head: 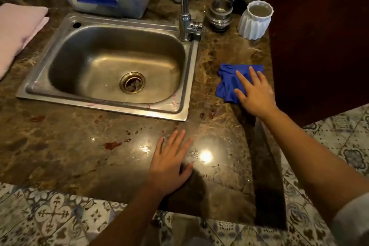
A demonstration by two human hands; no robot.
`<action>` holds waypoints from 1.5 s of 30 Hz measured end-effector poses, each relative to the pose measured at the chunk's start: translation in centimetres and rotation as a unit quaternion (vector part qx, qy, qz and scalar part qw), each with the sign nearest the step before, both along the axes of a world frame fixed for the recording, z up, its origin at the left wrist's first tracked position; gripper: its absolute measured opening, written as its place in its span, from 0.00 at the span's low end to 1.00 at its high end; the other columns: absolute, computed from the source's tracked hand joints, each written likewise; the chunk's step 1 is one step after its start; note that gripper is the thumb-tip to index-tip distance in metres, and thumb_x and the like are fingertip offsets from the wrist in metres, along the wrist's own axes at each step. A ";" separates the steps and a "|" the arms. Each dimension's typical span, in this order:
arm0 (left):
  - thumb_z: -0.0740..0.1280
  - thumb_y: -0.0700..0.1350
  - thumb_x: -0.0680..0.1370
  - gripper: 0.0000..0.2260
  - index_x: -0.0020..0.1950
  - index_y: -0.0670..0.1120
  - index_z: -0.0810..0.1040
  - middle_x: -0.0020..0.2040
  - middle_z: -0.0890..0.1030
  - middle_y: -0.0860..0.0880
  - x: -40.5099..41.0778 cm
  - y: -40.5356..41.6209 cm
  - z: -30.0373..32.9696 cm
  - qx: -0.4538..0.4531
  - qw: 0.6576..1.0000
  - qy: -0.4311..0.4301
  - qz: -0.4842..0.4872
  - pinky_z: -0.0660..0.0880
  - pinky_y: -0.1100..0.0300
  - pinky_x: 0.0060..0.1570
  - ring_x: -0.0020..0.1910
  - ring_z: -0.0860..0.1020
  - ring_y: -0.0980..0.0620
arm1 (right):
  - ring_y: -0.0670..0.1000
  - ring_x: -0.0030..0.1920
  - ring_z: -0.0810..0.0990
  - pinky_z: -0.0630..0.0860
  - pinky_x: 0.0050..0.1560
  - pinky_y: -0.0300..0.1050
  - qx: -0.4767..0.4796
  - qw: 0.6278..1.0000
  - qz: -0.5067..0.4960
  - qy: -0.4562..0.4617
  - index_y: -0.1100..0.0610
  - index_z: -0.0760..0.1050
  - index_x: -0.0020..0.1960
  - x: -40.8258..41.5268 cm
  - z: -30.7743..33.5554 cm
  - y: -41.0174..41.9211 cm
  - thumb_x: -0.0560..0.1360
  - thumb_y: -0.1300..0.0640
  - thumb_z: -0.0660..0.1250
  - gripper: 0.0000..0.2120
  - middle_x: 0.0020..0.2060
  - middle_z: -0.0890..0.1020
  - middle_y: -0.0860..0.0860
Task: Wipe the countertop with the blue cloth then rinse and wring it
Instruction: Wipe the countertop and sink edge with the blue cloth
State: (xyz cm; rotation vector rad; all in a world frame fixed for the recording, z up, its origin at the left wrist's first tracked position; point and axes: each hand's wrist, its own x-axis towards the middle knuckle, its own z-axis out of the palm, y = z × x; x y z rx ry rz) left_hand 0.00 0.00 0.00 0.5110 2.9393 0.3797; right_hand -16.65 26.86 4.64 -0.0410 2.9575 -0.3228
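- Head view: the right hand (254,91) is lying flat, fingers straight and spread, pressing down on the blue cloth (231,84), which is sitting on the desk (60,146) near its right edge, just to the right of the sink (111,66).
- The left hand (171,158) is resting open, palm down, on the bare desk close to the front edge, holding nothing.
- The cloth is looking soft, light and limp; it is bunching into folds, so it is likely sliding easily under a flat palm and will probably grow heavier and droopier once wet. A sensible hold for lifting would be gathering the crumpled middle in the fingers.
- The bunch is lying roughly square, with no clear long axis; its loose folds are trailing toward the sink and the front edge.
- Reddish spots (111,145) are showing on the desk between the sink and the front edge, so the wiping is seemingly just starting.
- The tap (184,2) is standing at the sink's back right corner.
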 end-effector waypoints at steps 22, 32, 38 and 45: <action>0.59 0.55 0.75 0.26 0.73 0.51 0.65 0.75 0.61 0.49 0.2 0.2 0.2 0.050 0.998 0.030 0.012 0.49 0.48 0.73 0.75 0.55 0.52 | 0.66 0.55 0.71 0.73 0.50 0.60 0.077 0.989 0.108 0.070 0.55 0.69 0.67 0.5 -1.5 -1.2 0.76 0.54 0.62 0.20 0.59 0.73 0.63; 0.58 0.58 0.75 0.28 0.74 0.54 0.59 0.76 0.56 0.51 0.0 0.0 0.1 0.025 1.000 -0.001 0.008 0.46 0.47 0.72 0.76 0.50 0.53 | 0.58 0.65 0.69 0.62 0.63 0.56 -0.144 0.983 0.000 0.116 0.54 0.73 0.62 0.8 -0.8 -4.9 0.73 0.51 0.55 0.21 0.63 0.74 0.58; 0.57 0.58 0.75 0.28 0.74 0.54 0.58 0.77 0.55 0.51 0.0 0.1 0.1 0.018 1.000 -0.008 0.010 0.46 0.47 0.73 0.76 0.50 0.53 | 0.53 0.76 0.47 0.44 0.71 0.64 0.023 0.994 0.100 0.031 0.44 0.51 0.75 -0.8 -3.9 -8.1 0.74 0.40 0.48 0.30 0.77 0.50 0.51; 0.57 0.57 0.75 0.27 0.74 0.53 0.60 0.76 0.58 0.49 0.1 0.2 0.2 0.036 0.999 0.015 0.008 0.44 0.49 0.73 0.75 0.52 0.52 | 0.53 0.76 0.50 0.49 0.72 0.58 -0.006 0.995 0.086 0.053 0.49 0.54 0.75 3.7 -4.1 -10.2 0.76 0.44 0.49 0.28 0.76 0.55 0.52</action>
